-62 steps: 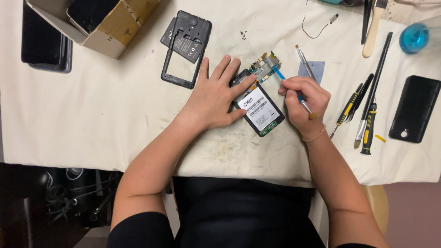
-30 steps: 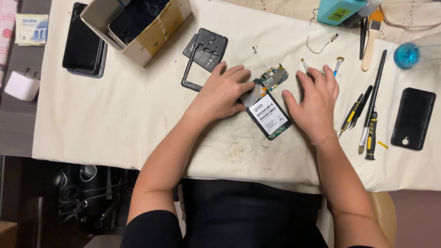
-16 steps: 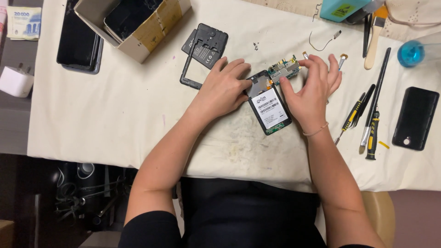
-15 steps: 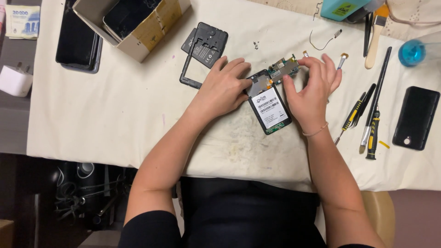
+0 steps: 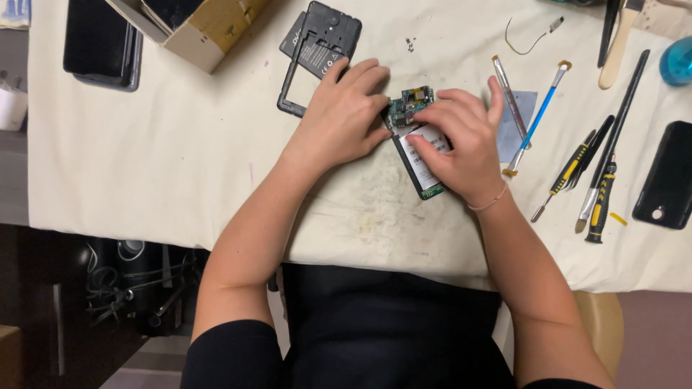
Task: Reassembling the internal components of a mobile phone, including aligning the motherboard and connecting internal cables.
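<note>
Lengthwise, opened phone [image 5: 420,167] circuit-end away.

A table [image 5: 180,180] under a cream cloth carries an opened phone [image 5: 422,155]; a black frame [image 5: 317,50] lies up-left of it. Screwdrivers [image 5: 591,180] lie right of the phone; a cardboard box [image 5: 209,25] far up-left.

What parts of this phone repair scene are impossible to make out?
Head view only:
- Opened phone: its middle is covered by the right hand.
- Circuit board: parts too small; left hand covers its edge.
- Cardboard box: cut off by the top edge.
- Blue container: cut off at the right.
</note>
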